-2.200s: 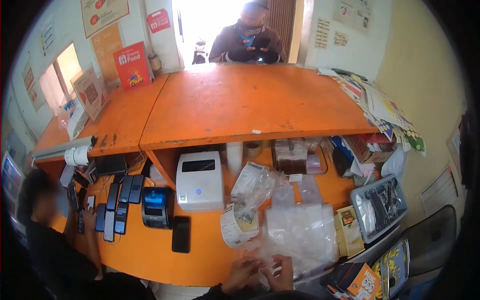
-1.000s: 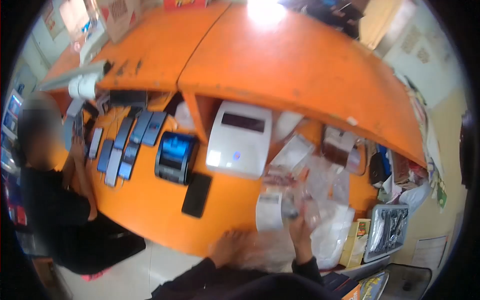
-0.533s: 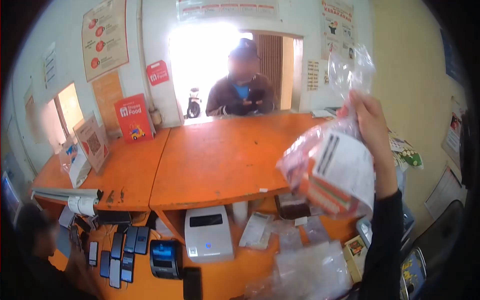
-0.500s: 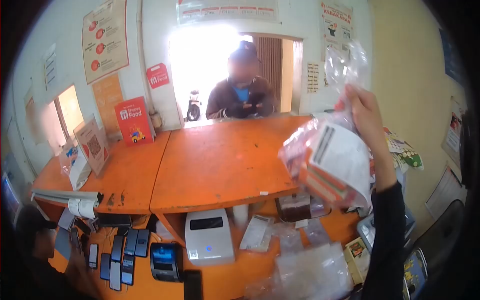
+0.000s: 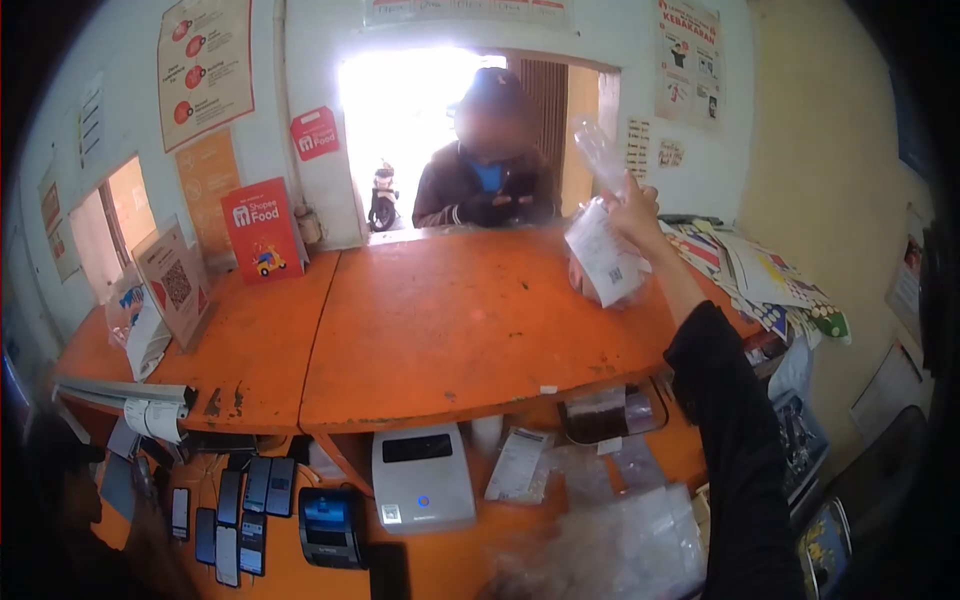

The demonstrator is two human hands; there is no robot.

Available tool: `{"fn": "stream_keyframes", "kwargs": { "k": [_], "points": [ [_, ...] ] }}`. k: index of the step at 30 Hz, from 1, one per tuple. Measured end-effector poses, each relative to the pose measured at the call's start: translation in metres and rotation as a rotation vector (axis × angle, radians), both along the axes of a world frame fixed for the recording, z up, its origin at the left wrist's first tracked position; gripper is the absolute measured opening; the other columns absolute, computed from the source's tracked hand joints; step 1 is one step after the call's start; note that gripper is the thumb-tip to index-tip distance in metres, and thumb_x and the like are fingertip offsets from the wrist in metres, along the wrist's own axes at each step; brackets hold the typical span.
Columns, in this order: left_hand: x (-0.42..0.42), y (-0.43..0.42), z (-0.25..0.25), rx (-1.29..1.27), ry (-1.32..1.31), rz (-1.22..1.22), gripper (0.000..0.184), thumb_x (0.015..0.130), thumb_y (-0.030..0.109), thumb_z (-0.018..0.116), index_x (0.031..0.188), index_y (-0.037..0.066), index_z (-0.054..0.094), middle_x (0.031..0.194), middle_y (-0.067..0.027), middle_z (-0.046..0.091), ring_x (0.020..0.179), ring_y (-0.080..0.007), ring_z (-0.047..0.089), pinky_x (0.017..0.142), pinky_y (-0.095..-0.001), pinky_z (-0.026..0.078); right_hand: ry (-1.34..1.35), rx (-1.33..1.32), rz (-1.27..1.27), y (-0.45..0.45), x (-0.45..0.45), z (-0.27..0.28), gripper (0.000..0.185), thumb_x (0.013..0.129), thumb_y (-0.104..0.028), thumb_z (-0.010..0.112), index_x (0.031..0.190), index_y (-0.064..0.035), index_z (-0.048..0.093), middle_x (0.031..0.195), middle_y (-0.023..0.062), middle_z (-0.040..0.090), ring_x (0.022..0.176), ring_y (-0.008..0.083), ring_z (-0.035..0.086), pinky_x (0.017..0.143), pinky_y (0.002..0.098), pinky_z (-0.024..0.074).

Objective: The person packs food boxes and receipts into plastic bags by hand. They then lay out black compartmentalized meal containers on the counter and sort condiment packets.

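Observation:
My right hand (image 5: 634, 208) is closed round the gathered neck of a clear plastic bag, arm stretched out over the orange counter (image 5: 430, 320). A white printed receipt (image 5: 603, 262) covers the side of the plastic bag (image 5: 598, 155) that faces me, and its contents are mostly hidden behind it. The bag is at the far right part of the counter, near the window opening; whether its bottom touches the surface I cannot tell. Across the counter, a person in a dark jacket (image 5: 436, 190) holds a phone in both hands. My left hand is out of the picture.
Below the counter are several phones (image 5: 255, 485), a black printer (image 5: 331, 525), a white machine (image 5: 424, 485) and a pile of clear plastic bags (image 5: 625, 545). Colourful papers (image 5: 745, 270) lie at the counter's right end. A co-worker (image 5: 75, 500) is at lower left. A red sign (image 5: 263, 230) stands at left.
My right hand has carried the plastic bag forward and left, from close in front of me to the far side of the counter. The receipt now faces me more squarely.

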State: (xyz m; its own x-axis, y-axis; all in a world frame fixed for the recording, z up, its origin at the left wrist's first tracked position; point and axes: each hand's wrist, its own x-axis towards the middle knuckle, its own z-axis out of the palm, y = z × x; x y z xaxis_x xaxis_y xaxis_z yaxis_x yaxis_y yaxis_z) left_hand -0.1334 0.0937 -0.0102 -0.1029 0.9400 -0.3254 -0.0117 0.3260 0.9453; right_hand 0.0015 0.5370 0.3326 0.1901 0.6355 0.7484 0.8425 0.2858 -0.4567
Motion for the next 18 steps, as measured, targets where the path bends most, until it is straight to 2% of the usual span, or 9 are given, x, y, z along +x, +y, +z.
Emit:
{"fn": "stream_keyframes", "kwargs": {
  "k": [2, 4, 6, 8, 9, 11, 13, 15, 18],
  "points": [
    [0.005, -0.003, 0.004, 0.017, -0.010, 0.011, 0.048, 0.089, 0.025, 0.063, 0.130, 0.003, 0.052, 0.114, -0.0194, 0.062, 0.099, -0.0335, 0.061, 0.086, -0.0408, 0.050, 0.018, 0.240, 0.065, -0.024, 0.008, -0.006, 0.044, 0.099, -0.025, 0.049, 0.135, 0.0003, 0.048, 0.121, 0.0187, 0.056, 0.112, 0.0335, 0.055, 0.101, 0.0391, 0.0402],
    [0.010, -0.005, 0.010, 0.054, -0.007, 0.030, 0.048, 0.090, 0.025, 0.063, 0.130, 0.003, 0.052, 0.114, -0.0199, 0.062, 0.098, -0.0338, 0.061, 0.086, -0.0406, 0.051, 0.500, 0.082, 0.817, -0.162, 0.021, 0.009, 0.041, 0.100, -0.026, 0.050, 0.130, 0.0013, 0.050, 0.122, 0.0164, 0.055, 0.116, 0.0247, 0.053, 0.100, 0.0360, 0.0408],
    [0.011, 0.000, 0.028, 0.170, 0.051, 0.044, 0.047, 0.091, 0.025, 0.063, 0.131, 0.002, 0.051, 0.114, -0.0203, 0.063, 0.098, -0.0340, 0.061, 0.086, -0.0403, 0.051, 0.749, -0.013, 1.644, -0.250, 0.046, -0.028, 0.027, 0.100, -0.024, 0.049, 0.088, -0.0028, 0.061, 0.078, 0.0040, 0.059, 0.073, 0.0131, 0.060, 0.062, 0.0262, 0.0488],
    [0.010, 0.014, 0.056, 0.372, 0.147, 0.024, 0.050, 0.090, 0.033, 0.063, 0.124, -0.002, 0.053, 0.106, -0.0169, 0.063, 0.094, -0.0287, 0.064, 0.080, -0.0380, 0.052, 0.491, -0.137, 2.236, -0.286, 0.061, -0.139, 0.029, 0.096, -0.018, 0.052, 0.077, -0.0008, 0.064, 0.083, 0.0149, 0.065, 0.077, 0.0249, 0.062, 0.069, 0.0381, 0.0512],
    [0.010, 0.020, 0.069, 0.472, 0.193, 0.012, 0.053, 0.090, 0.037, 0.063, 0.121, -0.005, 0.053, 0.102, -0.0152, 0.064, 0.092, -0.0260, 0.065, 0.077, -0.0368, 0.053, 0.233, -0.483, 2.008, -0.355, 0.051, -0.091, 0.036, 0.099, -0.023, 0.051, 0.077, 0.0041, 0.062, 0.076, 0.0128, 0.063, 0.066, 0.0214, 0.060, 0.060, 0.0303, 0.0480],
    [0.005, 0.016, 0.078, 0.639, 0.060, -0.029, 0.047, 0.086, 0.035, 0.065, 0.117, 0.001, 0.059, 0.109, -0.0156, 0.061, 0.100, -0.0304, 0.061, 0.081, -0.0400, 0.051, -0.096, -0.823, 1.925, -0.363, 0.044, -0.140, 0.030, 0.097, -0.021, 0.054, 0.093, 0.0067, 0.064, 0.090, 0.0176, 0.066, 0.081, 0.0242, 0.064, 0.071, 0.0340, 0.0507],
    [0.009, 0.009, 0.076, 0.754, 0.167, -0.079, 0.045, 0.082, 0.033, 0.071, 0.113, 0.002, 0.062, 0.104, -0.0143, 0.062, 0.098, -0.0309, 0.062, 0.083, -0.0406, 0.050, 0.036, -0.562, 1.418, -0.353, 0.050, -0.217, 0.026, 0.094, -0.020, 0.057, 0.106, 0.0019, 0.061, 0.107, 0.0155, 0.064, 0.092, 0.0299, 0.061, 0.085, 0.0367, 0.0482],
    [0.003, 0.006, 0.070, 0.955, 0.386, -0.164, 0.044, 0.078, 0.030, 0.075, 0.111, 0.003, 0.064, 0.100, -0.0132, 0.064, 0.095, -0.0310, 0.064, 0.083, -0.0416, 0.050, 0.994, -1.168, 1.362, -0.345, 0.073, -0.253, 0.046, 0.090, -0.027, 0.062, 0.125, 0.0003, 0.053, 0.124, 0.0159, 0.058, 0.108, 0.0311, 0.057, 0.095, 0.0404, 0.0446],
    [0.005, 0.004, 0.085, 1.199, 0.696, -0.268, 0.037, 0.075, 0.025, 0.077, 0.103, 0.005, 0.066, 0.089, -0.0113, 0.066, 0.075, -0.0313, 0.065, 0.069, -0.0416, 0.052, 0.120, -0.614, 1.147, -0.315, 0.074, -0.231, 0.058, 0.092, -0.028, 0.062, 0.139, 0.0006, 0.043, 0.141, 0.0164, 0.046, 0.130, 0.0286, 0.045, 0.110, 0.0399, 0.0330]
  ]
}}
